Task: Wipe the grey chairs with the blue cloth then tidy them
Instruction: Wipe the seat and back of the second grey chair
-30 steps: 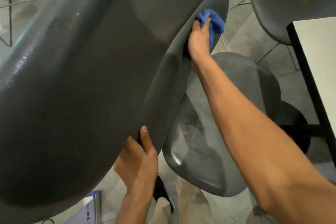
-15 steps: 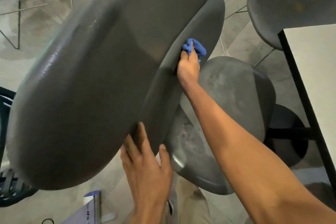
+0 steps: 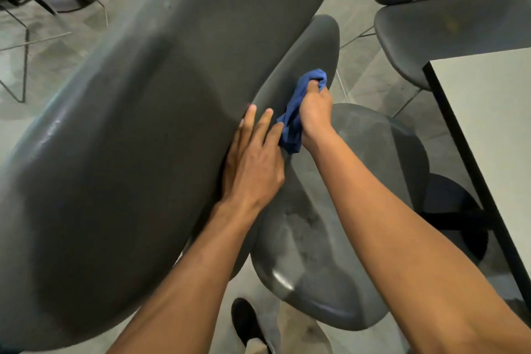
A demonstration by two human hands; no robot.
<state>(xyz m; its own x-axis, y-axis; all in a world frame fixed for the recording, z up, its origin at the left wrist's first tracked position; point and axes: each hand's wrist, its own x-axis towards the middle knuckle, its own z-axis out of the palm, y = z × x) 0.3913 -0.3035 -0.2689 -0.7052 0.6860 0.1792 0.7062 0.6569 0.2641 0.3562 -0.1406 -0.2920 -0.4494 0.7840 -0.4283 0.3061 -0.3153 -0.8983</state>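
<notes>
Right hand (image 3: 314,112) grips the bunched blue cloth (image 3: 296,112), pressing it against the curved edge of the tilted grey chair (image 3: 143,152). Left hand (image 3: 253,164) lies flat, fingers straight, on the same chair shell just beside the cloth. Second chair seat (image 3: 330,267) sits below both arms. White bench (image 3: 488,112) at right.

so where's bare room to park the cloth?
Free: white table top at right, and the lower chair seat right of the right hand. Crowded: left hand and blue cloth bunch together at the tilted chair edge.
</notes>
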